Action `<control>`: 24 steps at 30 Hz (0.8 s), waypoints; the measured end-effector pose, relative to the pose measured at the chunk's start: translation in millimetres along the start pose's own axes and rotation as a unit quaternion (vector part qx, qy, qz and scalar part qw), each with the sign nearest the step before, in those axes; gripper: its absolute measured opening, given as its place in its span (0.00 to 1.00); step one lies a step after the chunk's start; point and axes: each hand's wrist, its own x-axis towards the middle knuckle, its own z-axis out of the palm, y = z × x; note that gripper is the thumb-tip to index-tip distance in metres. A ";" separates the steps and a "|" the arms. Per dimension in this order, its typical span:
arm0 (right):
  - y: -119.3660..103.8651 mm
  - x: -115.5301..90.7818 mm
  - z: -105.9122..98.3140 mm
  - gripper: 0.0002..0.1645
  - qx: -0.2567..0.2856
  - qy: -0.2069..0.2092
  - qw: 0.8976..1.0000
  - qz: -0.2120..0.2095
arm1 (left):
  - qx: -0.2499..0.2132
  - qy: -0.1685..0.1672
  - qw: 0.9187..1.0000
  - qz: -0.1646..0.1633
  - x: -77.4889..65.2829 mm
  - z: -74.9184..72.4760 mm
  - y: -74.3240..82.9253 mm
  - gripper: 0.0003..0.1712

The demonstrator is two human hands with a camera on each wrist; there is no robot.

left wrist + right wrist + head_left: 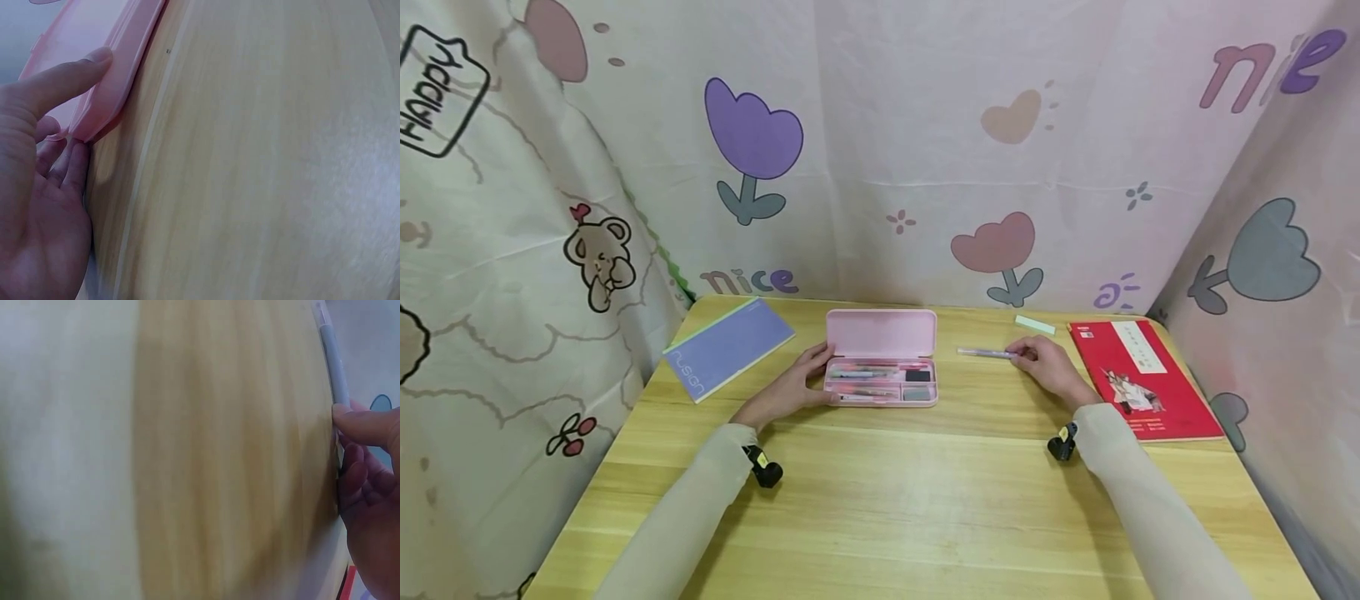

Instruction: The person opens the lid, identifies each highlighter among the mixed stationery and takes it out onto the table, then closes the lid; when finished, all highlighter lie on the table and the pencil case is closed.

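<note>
An open pink pencil case lies in the middle of the table, its lid raised toward the back. Several pens, a black block and a grey block sit in its compartments. My left hand grips the case's left end; in the left wrist view the thumb lies over the pink wall and the other fingers are at its end. To the right of the case, my right hand pinches one end of a greyish pen with a clear cap, which points left toward the case.
A blue-purple notebook lies at the back left of the wooden table. On the right is a red book. A small pale green strip lies behind my right hand. A printed curtain hangs along the table's back edge.
</note>
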 end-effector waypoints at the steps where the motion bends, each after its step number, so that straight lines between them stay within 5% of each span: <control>1: 0.9 0.3 -0.6 0.13 0.001 -0.001 1.000 -0.001 | -0.002 0.000 1.000 0.001 -0.1 -0.2 0.2 0.65; 24: 7.3 -0.3 -4.6 0.15 0.035 -0.021 0.999 0.019 | -0.007 0.000 1.000 0.005 0.7 -1.5 -2.8 0.64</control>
